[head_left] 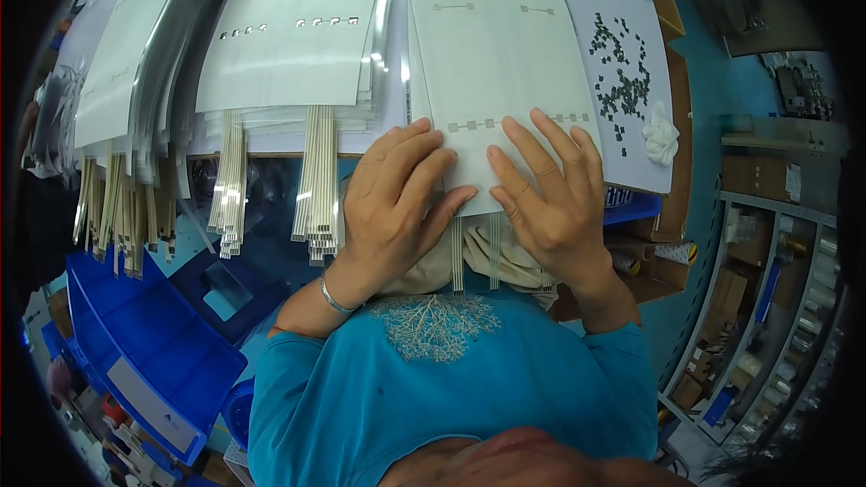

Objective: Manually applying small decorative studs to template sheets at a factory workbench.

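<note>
A white flexible sheet (492,54) with silvery printed patterns lies in front of me, its near end reaching over the table's front edge. Narrow striped ribbon tails (457,257) hang from that end toward my lap. My left hand (392,194) rests along the sheet's left near corner, fingers stretched out and the thumb on the sheet. On the right near part, my right hand (555,189) lies with its fingers spread beside a row of small printed squares. Neither hand grips anything; the palms hide parts of the sheet's near edge.
Stacks of similar sheets (289,54) with bundled tails (320,180) lie to the left. Many small dark pieces (622,95) are scattered at right, near a crumpled white cloth (661,135). A blue bin (144,343) stands below left; shelving (758,307) stands at far right.
</note>
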The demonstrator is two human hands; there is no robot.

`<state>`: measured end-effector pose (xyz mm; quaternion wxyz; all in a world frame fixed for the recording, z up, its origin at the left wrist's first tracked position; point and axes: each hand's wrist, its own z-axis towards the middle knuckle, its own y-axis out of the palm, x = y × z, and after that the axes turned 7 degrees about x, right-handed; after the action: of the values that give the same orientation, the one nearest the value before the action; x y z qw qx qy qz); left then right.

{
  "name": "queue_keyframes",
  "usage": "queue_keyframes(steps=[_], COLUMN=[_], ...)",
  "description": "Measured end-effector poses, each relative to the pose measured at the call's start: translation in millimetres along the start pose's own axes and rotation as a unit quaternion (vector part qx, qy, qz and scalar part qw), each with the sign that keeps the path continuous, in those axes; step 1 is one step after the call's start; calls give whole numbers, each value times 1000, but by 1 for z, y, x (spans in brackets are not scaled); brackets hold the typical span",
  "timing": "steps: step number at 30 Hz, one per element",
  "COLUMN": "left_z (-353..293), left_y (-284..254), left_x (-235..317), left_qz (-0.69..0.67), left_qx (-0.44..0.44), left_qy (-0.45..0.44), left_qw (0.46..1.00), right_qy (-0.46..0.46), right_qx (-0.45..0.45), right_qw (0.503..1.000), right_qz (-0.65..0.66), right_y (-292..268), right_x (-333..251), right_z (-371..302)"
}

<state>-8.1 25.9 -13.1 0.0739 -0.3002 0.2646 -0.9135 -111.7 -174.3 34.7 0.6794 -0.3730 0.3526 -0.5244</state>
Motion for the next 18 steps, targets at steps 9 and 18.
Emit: queue_keyframes(steps=[9, 18], left_z=[-3, -5], left_y=[-3, 1], left_x=[-4, -8], left_qz=[-9, -22], left_qx=[-9, -3], left_qy=[10, 11], left_qw=[1000, 1000], right_qy=[91, 103], right_qx=[40, -18], right_qw=[992, 993], right_qz=[83, 54], right_y=[19, 23], right_x=[-19, -42], right_z=[16, 24])
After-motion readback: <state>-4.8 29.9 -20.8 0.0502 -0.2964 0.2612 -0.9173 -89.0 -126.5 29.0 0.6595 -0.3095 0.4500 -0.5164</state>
